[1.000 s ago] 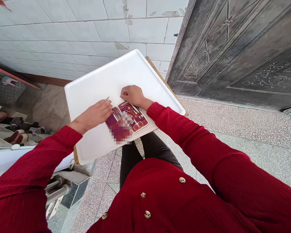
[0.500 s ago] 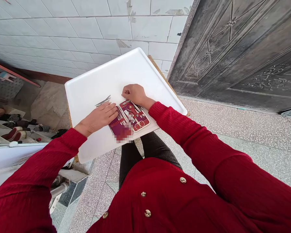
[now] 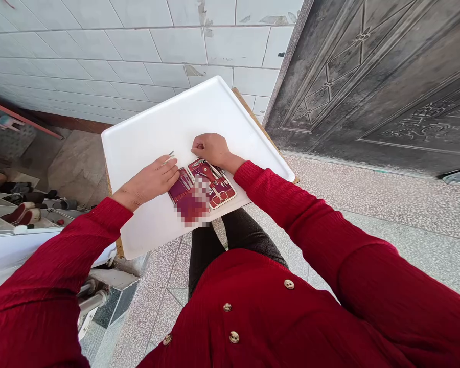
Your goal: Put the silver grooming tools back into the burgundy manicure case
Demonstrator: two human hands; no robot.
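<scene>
An unfolded manicure set case (image 3: 223, 195) with a red and purple lining lies near the front edge of the white table. Small scissors and several metal tools sit in its right half; a blurred patch hides part of the left half. My left hand (image 3: 153, 178) is palm down just left of the case, fingers stretched out over loose slim metal tools (image 3: 171, 153), whose tips show past the fingers. Above the case's right half rests my right hand (image 3: 212, 147), fingers curled and closed; whatever they hold, if anything, is hidden.
The white tabletop (image 3: 210, 110) has a raised rim and stands against a white tiled wall (image 3: 180, 46). A dark carved door (image 3: 368, 87) is at the right. Shoes (image 3: 26, 212) lie on a rack at the left.
My left hand has moved slightly left and away from me, off the case's left half and over the loose metal tools, covering most of them. My right hand has stayed in place.
</scene>
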